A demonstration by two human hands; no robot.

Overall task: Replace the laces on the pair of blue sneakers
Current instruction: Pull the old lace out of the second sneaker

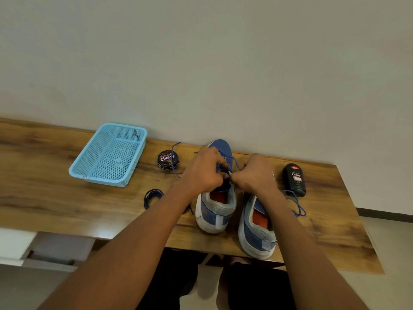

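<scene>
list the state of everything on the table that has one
left shoe: upright, being laced
right shoe: upright, lace state hidden by the arm
blue lace: partly threaded, ends loose
coiled lace: lying loose by the left arm
basket: upright, nothing seen inside
polish tin: lid on
polish bottle: lying flat
left hand: pinching the lace
right hand: pinching the lace

A wooden table [44, 198] stands against a plain pale wall [201, 52]. Light floor [393, 253] shows at right, with a dark baseboard [384, 213].
</scene>
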